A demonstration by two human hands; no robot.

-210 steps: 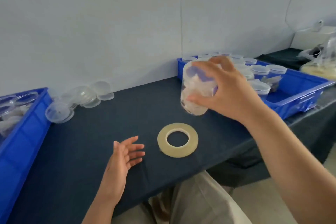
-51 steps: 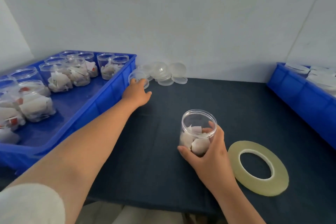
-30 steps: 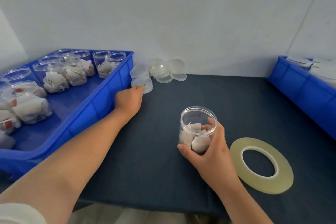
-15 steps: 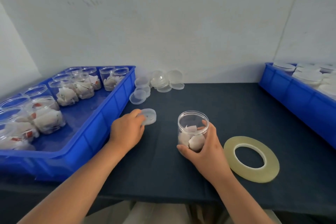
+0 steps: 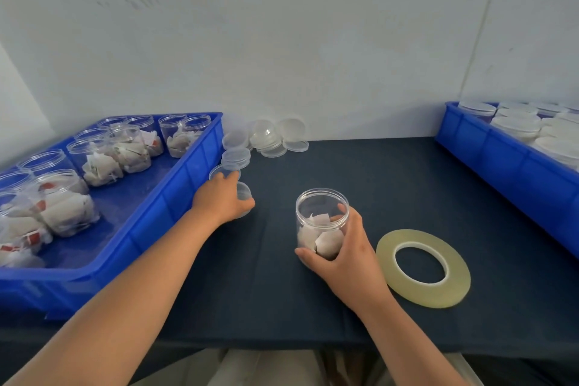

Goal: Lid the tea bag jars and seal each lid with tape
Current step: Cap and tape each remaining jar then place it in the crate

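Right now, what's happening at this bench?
A person is putting lids on tea bag jars. The right hand grips an open jar standing on the table. The left hand holds a clear lid beside the left bin of unlidded jars. The tape roll lies flat to the right of the jar, untouched. Loose lids sit by the wall, and the right bin holds lidded jars.

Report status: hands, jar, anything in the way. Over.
Left hand grips lid by bin. Right hand holds jar, open, upright. Nothing between lid and jar; tape lies right of jar.
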